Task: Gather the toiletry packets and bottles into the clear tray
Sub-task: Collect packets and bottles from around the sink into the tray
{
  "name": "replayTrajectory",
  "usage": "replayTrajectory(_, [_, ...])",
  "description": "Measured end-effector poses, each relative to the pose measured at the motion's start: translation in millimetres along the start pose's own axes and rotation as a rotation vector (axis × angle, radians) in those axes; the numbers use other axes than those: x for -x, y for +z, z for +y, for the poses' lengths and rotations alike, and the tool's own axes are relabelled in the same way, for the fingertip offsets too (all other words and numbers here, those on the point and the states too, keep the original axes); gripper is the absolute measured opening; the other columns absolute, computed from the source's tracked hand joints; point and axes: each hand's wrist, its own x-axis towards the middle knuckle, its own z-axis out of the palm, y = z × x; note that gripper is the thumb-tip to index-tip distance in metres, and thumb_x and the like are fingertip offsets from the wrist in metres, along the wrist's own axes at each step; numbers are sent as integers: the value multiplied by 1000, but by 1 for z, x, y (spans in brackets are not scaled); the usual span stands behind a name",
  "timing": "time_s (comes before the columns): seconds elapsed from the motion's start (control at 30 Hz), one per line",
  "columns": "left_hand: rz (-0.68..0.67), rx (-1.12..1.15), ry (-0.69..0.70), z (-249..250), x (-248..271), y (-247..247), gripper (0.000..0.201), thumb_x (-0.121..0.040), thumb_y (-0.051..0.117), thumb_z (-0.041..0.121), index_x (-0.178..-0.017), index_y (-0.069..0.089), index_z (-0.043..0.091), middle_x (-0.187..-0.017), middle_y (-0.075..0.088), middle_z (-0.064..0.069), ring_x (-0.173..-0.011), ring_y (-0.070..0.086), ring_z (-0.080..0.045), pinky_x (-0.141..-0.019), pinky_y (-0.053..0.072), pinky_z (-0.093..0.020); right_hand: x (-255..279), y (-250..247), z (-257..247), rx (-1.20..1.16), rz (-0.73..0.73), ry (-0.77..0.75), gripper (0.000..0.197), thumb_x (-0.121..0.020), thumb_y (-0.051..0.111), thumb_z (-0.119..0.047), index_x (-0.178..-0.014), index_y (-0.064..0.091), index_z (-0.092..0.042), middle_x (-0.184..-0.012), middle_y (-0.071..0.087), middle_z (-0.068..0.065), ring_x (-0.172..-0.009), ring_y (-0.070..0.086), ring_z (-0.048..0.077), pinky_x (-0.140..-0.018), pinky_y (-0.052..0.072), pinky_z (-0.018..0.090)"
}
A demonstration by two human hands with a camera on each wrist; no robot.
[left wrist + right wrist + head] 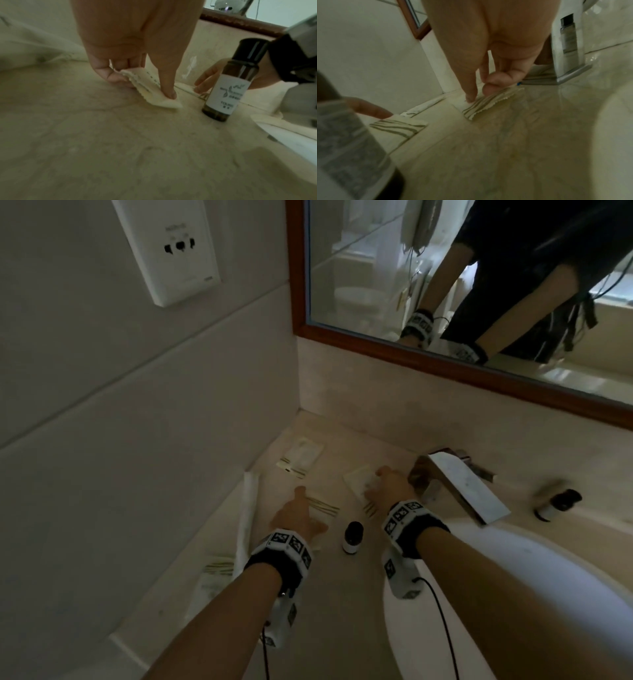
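Note:
On the beige counter (342, 594) my left hand (301, 501) pinches the lifted edge of a cream striped packet (150, 88) between thumb and fingers (109, 75). My right hand (376, 481), near the tap, pinches a second striped packet (486, 105), its thumb and curled fingers (489, 89) on the packet's edge. A small dark bottle (352, 537) with a white label stands upright between my wrists, also seen in the left wrist view (226, 86). Another dark bottle (556, 505) lies right of the tap. More packets lie at the back corner (303, 451) and by the left wall (214, 571). I cannot make out the clear tray for certain.
A translucent white thing (246, 518) leans along the left wall. The chrome tap (462, 484) and the white basin (513, 594) fill the right side. A wood-framed mirror (445, 368) hangs above the backsplash, and a wall socket (171, 248) sits high on the left.

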Motion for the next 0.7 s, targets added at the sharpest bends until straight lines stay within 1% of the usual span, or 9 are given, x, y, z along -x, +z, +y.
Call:
replayTrajectory(0.1, [33,-42,16,-1,3,1,83,-77,73,31,-142,22,17,-125,56,-16,-111,58,-30,-88,49,-38,-2,1,-3,21,-21,9,67,-86,63,-30,-140,30,-6,-140,44,16,-128,45,34,-100,44,42])
replayTrajectory(0.17, [58,-26,13,-3,4,3,79,-78,72,33,-140,27,17,-124,57,-15,-110,59,-30,-88,49,-37,-2,1,-1,25,-40,17,65,-83,68,-32,-134,39,-4,-136,50,16,-124,50,32,-95,46,38])
replayTrajectory(0.23, [97,24,14,-3,8,5,69,-81,70,31,-137,34,15,-122,60,-15,-109,60,-30,-88,50,-37,1,1,3,1,-57,34,55,-79,73,-32,-121,53,-4,-124,60,15,-113,58,32,-87,50,36])
replayTrajectory(0.3, [173,74,38,-3,13,7,51,-87,63,27,-131,41,11,-118,62,-17,-106,61,-31,-86,51,-37,9,0,5,5,-55,16,43,-80,71,-31,-111,58,-4,-108,62,12,-107,60,32,-83,50,35])
replayTrajectory(0.37, [256,112,81,-1,20,5,38,-93,53,22,-127,45,6,-115,63,-20,-103,61,-33,-86,52,-40,20,-4,4,11,2,-26,23,-86,64,-28,-94,58,-7,-97,56,11,-99,60,31,-82,49,36])
replayTrajectory(0.43, [335,144,113,4,27,-3,37,-96,48,17,-130,43,3,-117,63,-23,-105,61,-35,-88,51,-42,34,-12,1,19,89,-101,21,-90,58,-26,-76,52,-11,-98,53,12,-87,57,28,-80,49,37])
replayTrajectory(0.47, [381,156,134,10,32,-9,39,-96,46,15,-133,42,2,-118,62,-24,-107,60,-36,-88,51,-41,41,-17,-1,15,132,-145,21,-91,55,-27,-77,52,-12,-103,53,12,-87,57,28,-79,48,36])
replayTrajectory(0.57, [521,209,208,35,50,-32,39,-96,47,16,-131,44,0,-120,61,-24,-109,57,-36,-88,46,-38,71,-41,-4,-66,285,-310,25,-93,53,-30,-99,61,-7,-118,54,10,-99,57,30,-80,44,34])
replayTrajectory(0.7, [636,278,310,86,85,-51,32,-95,49,24,-117,54,1,-114,64,-21,-103,58,-35,-83,45,-37,114,-82,5,-213,479,-435,27,-93,54,-30,-97,62,-5,-104,61,12,-88,56,28,-73,39,31])
